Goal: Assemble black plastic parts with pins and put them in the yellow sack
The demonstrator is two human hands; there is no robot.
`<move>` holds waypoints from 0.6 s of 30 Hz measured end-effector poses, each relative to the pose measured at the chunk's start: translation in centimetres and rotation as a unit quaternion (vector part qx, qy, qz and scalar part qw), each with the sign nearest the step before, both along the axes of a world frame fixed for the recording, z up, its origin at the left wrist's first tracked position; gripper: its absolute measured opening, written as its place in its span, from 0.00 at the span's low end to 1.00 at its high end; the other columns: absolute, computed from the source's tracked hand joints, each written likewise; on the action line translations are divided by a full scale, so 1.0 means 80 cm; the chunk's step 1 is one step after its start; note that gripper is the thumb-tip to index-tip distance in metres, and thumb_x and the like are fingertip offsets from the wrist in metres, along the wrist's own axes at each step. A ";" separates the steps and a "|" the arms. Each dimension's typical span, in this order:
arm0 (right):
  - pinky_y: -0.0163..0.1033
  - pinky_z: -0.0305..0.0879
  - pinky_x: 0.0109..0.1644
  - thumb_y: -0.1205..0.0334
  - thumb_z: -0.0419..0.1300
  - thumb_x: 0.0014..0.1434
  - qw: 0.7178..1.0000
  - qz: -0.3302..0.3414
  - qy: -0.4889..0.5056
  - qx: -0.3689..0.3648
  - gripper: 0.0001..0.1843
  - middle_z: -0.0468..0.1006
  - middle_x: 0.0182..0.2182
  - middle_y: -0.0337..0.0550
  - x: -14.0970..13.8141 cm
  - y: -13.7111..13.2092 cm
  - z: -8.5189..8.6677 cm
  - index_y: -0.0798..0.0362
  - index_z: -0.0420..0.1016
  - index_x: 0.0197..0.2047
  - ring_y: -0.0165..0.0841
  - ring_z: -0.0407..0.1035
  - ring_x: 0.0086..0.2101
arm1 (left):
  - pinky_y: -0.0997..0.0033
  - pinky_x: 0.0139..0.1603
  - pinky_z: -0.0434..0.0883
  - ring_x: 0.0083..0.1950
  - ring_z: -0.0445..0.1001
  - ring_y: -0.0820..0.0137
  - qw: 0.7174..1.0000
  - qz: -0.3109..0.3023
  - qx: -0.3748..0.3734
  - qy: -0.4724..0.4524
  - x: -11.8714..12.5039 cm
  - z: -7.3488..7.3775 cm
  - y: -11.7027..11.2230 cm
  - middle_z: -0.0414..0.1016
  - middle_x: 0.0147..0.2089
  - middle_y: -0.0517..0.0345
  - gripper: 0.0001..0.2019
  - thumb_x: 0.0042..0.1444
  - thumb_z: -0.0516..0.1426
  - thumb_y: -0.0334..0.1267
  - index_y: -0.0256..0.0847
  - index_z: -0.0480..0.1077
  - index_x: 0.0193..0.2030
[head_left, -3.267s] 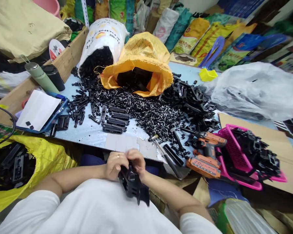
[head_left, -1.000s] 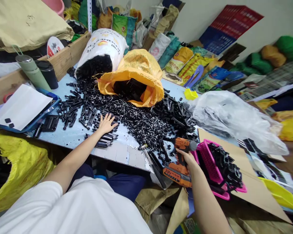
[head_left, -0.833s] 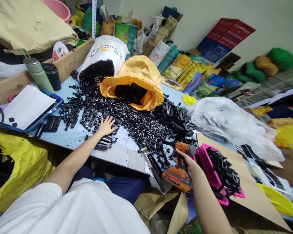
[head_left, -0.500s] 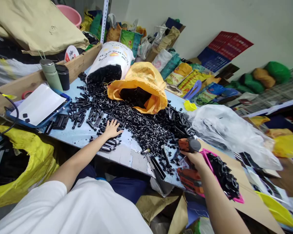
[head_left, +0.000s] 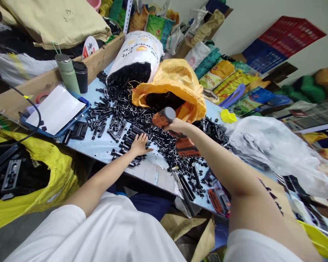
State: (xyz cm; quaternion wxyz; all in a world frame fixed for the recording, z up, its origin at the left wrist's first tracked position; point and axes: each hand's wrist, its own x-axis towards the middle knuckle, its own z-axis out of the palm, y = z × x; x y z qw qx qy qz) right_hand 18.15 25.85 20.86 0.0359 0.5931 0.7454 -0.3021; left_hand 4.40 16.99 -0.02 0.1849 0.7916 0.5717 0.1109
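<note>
My left hand (head_left: 139, 145) lies with fingers spread on a row of black plastic parts (head_left: 127, 140) near the table's front edge. In my right hand (head_left: 177, 125) is an orange and grey cordless drill (head_left: 161, 119), held above the heap of small black pieces with silvery pins (head_left: 164, 143). The drill points left, toward the row of parts; its tip is too blurred to make out. Just behind it lies an open orange sack (head_left: 142, 94) on its side. Loose black links (head_left: 98, 116) are scattered left of my left hand.
Behind the heap lies a white sack (head_left: 136, 47) of black parts. A green flask (head_left: 68, 74) and a blue tray with paper (head_left: 57, 112) stand left. Another orange tool (head_left: 217, 200) rests at the front right, near a clear plastic bag (head_left: 273, 149). A yellow sack (head_left: 60, 171) stands below left.
My right hand has carried the drill leftward from the table's right side to above the heap. My left hand stays on the row of parts. The view has shifted.
</note>
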 end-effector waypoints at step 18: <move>0.32 0.63 0.30 0.61 0.66 0.39 0.956 0.197 -0.219 0.013 0.12 0.70 0.20 0.38 -0.132 0.038 -0.007 0.56 0.76 0.30 0.33 0.69 0.28 | 0.51 0.69 0.33 0.71 0.32 0.57 1.000 0.006 0.011 -0.021 0.001 -0.011 0.004 0.39 0.71 0.49 0.45 0.53 0.39 0.66 0.35 0.44 0.69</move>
